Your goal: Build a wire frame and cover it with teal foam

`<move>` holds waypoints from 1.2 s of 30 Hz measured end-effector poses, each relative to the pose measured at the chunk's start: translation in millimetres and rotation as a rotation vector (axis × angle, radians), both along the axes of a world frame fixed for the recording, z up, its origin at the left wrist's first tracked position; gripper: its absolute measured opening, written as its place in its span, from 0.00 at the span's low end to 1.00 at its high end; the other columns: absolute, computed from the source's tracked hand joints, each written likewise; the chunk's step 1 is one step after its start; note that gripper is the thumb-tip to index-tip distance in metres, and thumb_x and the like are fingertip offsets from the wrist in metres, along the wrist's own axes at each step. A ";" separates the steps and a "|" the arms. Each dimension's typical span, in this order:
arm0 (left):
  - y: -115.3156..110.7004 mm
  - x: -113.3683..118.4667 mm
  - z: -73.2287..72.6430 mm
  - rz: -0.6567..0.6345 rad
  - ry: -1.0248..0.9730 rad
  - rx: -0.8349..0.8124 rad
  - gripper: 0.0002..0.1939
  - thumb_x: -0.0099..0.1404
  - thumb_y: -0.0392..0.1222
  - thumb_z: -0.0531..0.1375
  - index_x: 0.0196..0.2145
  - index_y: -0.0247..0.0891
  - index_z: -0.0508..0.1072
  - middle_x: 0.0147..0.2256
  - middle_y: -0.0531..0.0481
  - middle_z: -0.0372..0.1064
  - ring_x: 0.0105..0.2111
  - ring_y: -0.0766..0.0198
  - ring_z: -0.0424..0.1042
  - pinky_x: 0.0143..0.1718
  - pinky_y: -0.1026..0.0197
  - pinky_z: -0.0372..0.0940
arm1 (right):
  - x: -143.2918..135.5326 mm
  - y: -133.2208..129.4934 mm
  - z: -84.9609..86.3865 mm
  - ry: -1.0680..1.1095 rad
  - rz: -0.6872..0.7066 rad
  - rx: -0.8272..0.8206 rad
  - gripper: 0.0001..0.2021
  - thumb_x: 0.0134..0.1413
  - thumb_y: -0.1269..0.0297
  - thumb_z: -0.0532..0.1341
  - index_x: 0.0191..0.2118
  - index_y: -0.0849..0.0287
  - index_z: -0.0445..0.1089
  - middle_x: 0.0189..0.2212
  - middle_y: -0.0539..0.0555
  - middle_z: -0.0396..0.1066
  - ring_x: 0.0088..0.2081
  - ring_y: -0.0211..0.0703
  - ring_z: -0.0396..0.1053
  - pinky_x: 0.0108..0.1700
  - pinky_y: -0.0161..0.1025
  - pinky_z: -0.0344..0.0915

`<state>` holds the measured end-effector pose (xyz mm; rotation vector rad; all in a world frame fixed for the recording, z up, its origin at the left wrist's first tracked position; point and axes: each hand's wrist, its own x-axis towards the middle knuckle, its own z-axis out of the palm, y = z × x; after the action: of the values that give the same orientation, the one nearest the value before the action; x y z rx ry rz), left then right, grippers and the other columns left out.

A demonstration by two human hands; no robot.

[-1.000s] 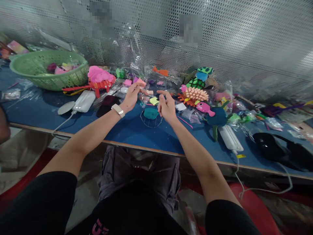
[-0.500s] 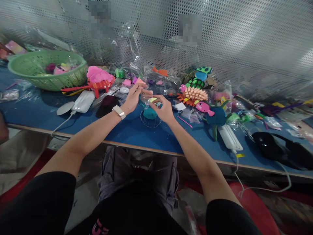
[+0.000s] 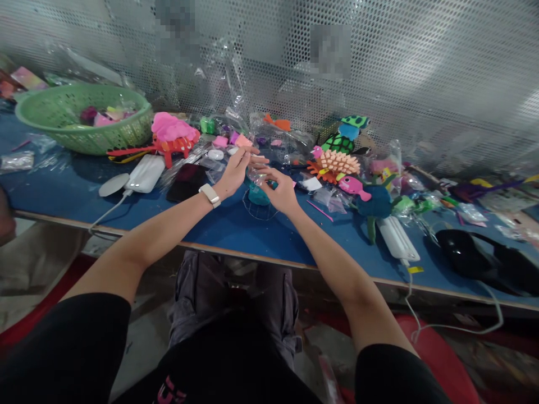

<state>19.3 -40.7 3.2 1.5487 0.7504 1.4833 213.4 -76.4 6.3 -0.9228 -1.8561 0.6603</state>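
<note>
Over the blue table [image 3: 236, 233] my two hands meet above a small teal piece [image 3: 258, 194], which sits in a thin round outline on the tabletop. My left hand [image 3: 236, 171], with a pale band on the wrist, has its fingers stretched to the right, apart from each other. Thumb and fingers of my right hand [image 3: 279, 189] are bent together at the top of the teal piece. What they pinch is too small and partly hidden to make out. A pink stick [image 3: 320, 211] lies right of my right hand.
A green basket [image 3: 126, 132] with colourful pieces stands at the left. Foam animals [image 3: 339, 161] and clear wrappers line the back. White power banks [image 3: 145, 174] with cables lie on both sides, and a black object [image 3: 484, 258] rests at the right.
My left hand has shifted slightly right and down, its fingers now more spread. The yellowish piece that showed at my right fingertips is no longer visible there.
</note>
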 end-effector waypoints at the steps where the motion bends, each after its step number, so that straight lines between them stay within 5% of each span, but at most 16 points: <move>1: 0.1 -1.3 -1.4 0.018 0.053 0.049 0.27 0.88 0.69 0.51 0.60 0.45 0.74 0.56 0.35 0.86 0.58 0.48 0.87 0.62 0.44 0.79 | 0.2 0.5 -0.5 0.000 -0.025 0.002 0.11 0.66 0.55 0.69 0.47 0.54 0.82 0.44 0.57 0.89 0.46 0.53 0.85 0.52 0.50 0.78; 5: -0.8 -7.4 -4.5 0.251 0.364 0.344 0.33 0.84 0.76 0.53 0.68 0.49 0.70 0.69 0.33 0.74 0.69 0.44 0.77 0.69 0.39 0.73 | 3.0 4.1 -1.1 0.077 -0.230 0.078 0.06 0.66 0.57 0.68 0.39 0.52 0.79 0.35 0.53 0.86 0.38 0.49 0.82 0.45 0.47 0.75; 8: -6.2 -5.3 -5.6 0.358 0.558 0.529 0.29 0.81 0.73 0.61 0.61 0.47 0.74 0.65 0.31 0.73 0.70 0.37 0.72 0.72 0.30 0.68 | 5.1 6.9 -1.3 0.122 -0.347 0.119 0.05 0.68 0.59 0.68 0.39 0.51 0.77 0.34 0.52 0.84 0.38 0.49 0.81 0.45 0.47 0.75; 11: -14.6 2.5 -6.0 0.350 0.663 0.605 0.18 0.79 0.60 0.68 0.52 0.45 0.76 0.57 0.34 0.75 0.64 0.36 0.74 0.69 0.29 0.70 | 5.5 7.6 -1.4 0.134 -0.341 0.135 0.03 0.68 0.62 0.68 0.40 0.50 0.76 0.36 0.52 0.84 0.40 0.48 0.82 0.46 0.47 0.75; 14: -21.2 8.5 -4.3 0.332 0.699 0.599 0.10 0.76 0.44 0.69 0.51 0.44 0.75 0.53 0.38 0.76 0.60 0.40 0.76 0.65 0.34 0.73 | 4.7 6.7 -1.0 0.138 -0.321 0.145 0.03 0.68 0.63 0.67 0.39 0.51 0.76 0.36 0.52 0.84 0.40 0.48 0.82 0.46 0.47 0.75; 18: -25.3 9.0 -0.1 0.281 0.683 0.580 0.12 0.72 0.34 0.68 0.51 0.41 0.74 0.52 0.39 0.77 0.57 0.44 0.79 0.62 0.40 0.75 | 4.1 5.1 0.1 0.097 -0.312 0.130 0.04 0.68 0.63 0.68 0.38 0.51 0.75 0.34 0.50 0.83 0.39 0.47 0.80 0.47 0.47 0.75; 27: -19.5 5.3 -1.5 0.293 0.614 0.518 0.11 0.73 0.27 0.63 0.47 0.41 0.74 0.48 0.42 0.80 0.48 0.52 0.83 0.53 0.48 0.77 | 5.4 3.0 3.6 -0.029 -0.239 0.229 0.04 0.67 0.62 0.67 0.37 0.50 0.75 0.37 0.52 0.83 0.42 0.51 0.79 0.52 0.52 0.76; 36: -18.4 8.2 2.0 0.214 0.436 0.255 0.07 0.79 0.34 0.64 0.44 0.40 0.83 0.43 0.44 0.87 0.43 0.56 0.85 0.50 0.53 0.78 | 12.8 15.8 -0.6 -0.053 -0.243 0.195 0.03 0.59 0.62 0.65 0.37 0.49 0.70 0.36 0.53 0.81 0.42 0.52 0.78 0.51 0.51 0.75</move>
<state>27.6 -59.1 5.2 2.0784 1.0338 1.4510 226.2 -60.5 5.7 -1.0235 -1.7812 0.3038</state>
